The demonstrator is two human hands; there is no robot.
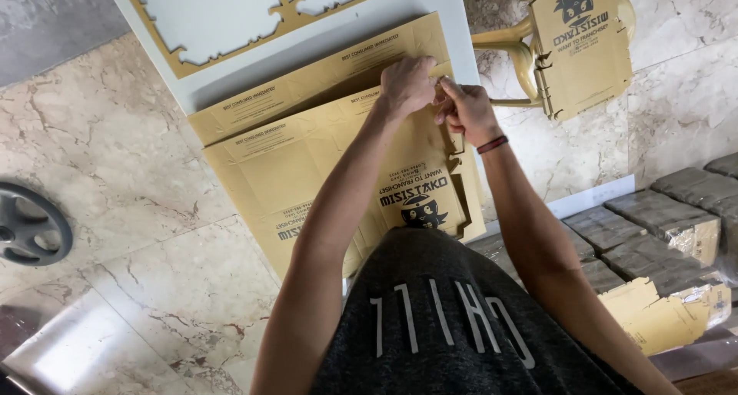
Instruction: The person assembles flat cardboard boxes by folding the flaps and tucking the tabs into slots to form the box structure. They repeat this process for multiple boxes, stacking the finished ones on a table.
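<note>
both left hand [407,84] and right hand [465,112] pinch the tan printed cardboard sheet [307,164] at its far edge.

left hand [407,84] fisted, right hand [465,111] pinching — arms outstretched

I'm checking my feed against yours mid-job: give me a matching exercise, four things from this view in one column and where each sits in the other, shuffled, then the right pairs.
Things:
1. flat tan cardboard sheet
2. folded cardboard box
3. dark round disc
4. wrapped bundles

Places:
A. on the marble floor at the left edge
B. stacked at the right, beside the person's right arm
C. on the cream plastic chair at the top right
D. on the white table, under the left hand and right hand

Pairs: 1-D, 2-C, 3-A, 4-B
</note>
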